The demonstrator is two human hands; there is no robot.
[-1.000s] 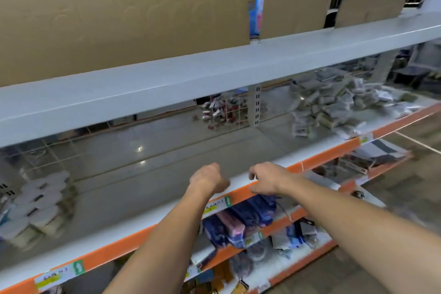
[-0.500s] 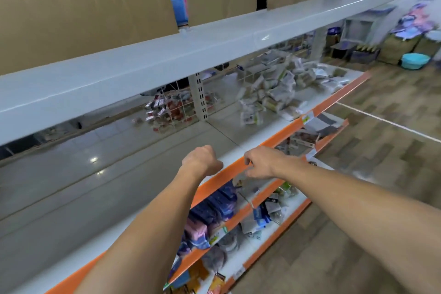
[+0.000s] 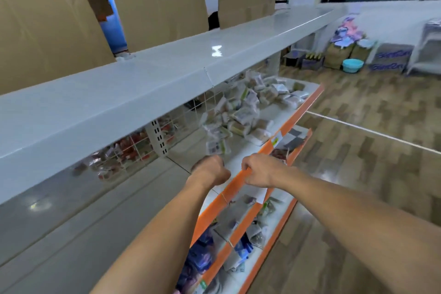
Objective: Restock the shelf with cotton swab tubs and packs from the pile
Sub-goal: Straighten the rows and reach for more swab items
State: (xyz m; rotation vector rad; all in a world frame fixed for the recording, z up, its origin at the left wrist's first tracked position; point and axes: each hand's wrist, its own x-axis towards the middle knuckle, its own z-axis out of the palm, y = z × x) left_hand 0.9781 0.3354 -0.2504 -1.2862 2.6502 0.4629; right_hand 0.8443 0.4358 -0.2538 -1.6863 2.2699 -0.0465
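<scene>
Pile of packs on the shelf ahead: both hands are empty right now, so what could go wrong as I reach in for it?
1. The pile of packs is loosely heaped and reaches toward the orange shelf edge; pulling one out may send others sliding to the floor.
2. The upper shelf overhangs the pile, so a reaching arm could knock against it.
3. The left hand and right hand sit close together and may crowd each other.

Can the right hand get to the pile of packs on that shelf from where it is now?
Probably yes. The right hand rests at the shelf's orange edge, and the pile lies farther along the same shelf with bare surface between. Nothing blocks the way, though the upper shelf overhangs it, so the arm must stay low.
</scene>
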